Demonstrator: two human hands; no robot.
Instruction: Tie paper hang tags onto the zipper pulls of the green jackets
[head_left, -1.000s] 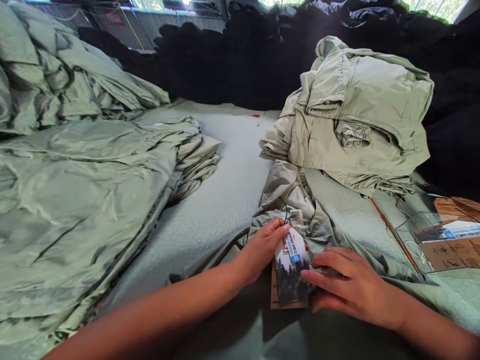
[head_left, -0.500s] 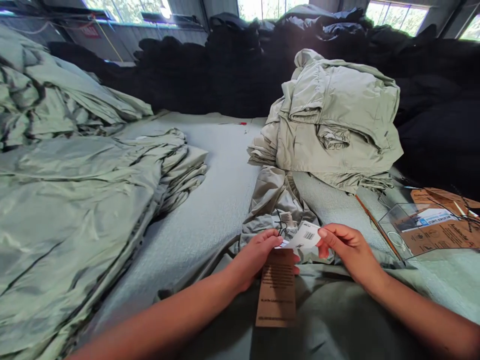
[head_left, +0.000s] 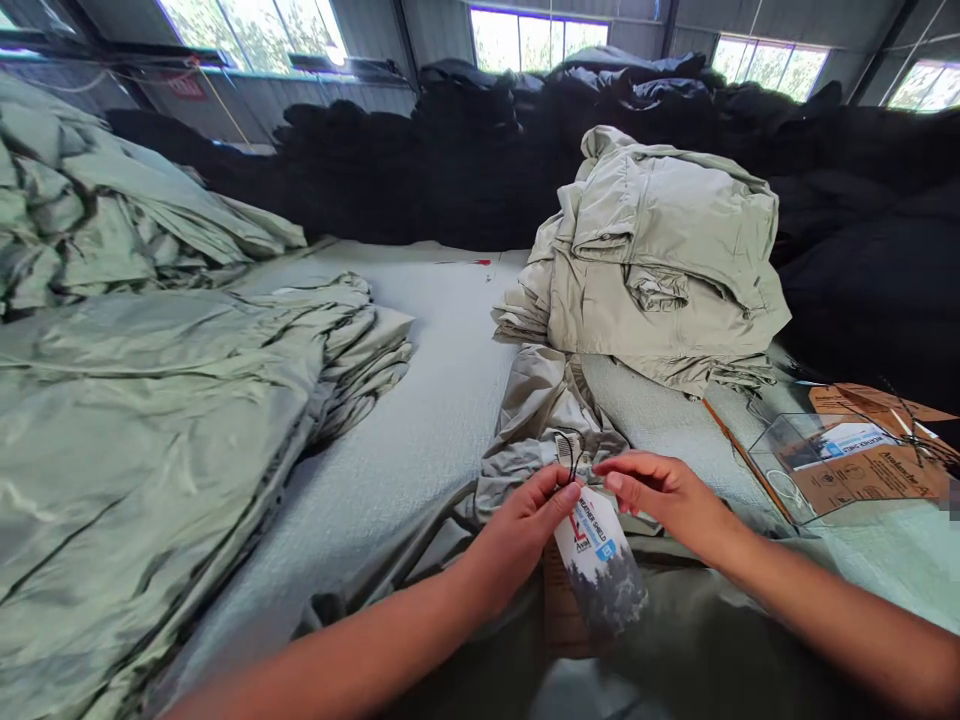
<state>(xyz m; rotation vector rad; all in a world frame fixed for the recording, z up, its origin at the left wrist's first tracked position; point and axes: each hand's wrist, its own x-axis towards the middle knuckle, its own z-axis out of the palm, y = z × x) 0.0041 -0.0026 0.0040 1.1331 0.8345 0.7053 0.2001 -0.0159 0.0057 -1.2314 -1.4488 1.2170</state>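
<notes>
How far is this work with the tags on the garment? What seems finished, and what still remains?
Done: the folded stack of garments and the folded pile look finished, though no tags show on them. In hand: the left hand holds a printed hang tag, with a kraft card behind it; the right hand is beside the black cord. Left: more cards in the clear plastic box.

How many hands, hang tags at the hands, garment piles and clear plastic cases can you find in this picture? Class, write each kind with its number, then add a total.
Hands: 2 (left hand, right hand)
Hang tags: 2 (white hang tag, kraft card hang tag)
Garment piles: 3 (front left pile, back left pile, right pile)
Clear plastic cases: 1 (clear plastic case)
Total: 8
</notes>
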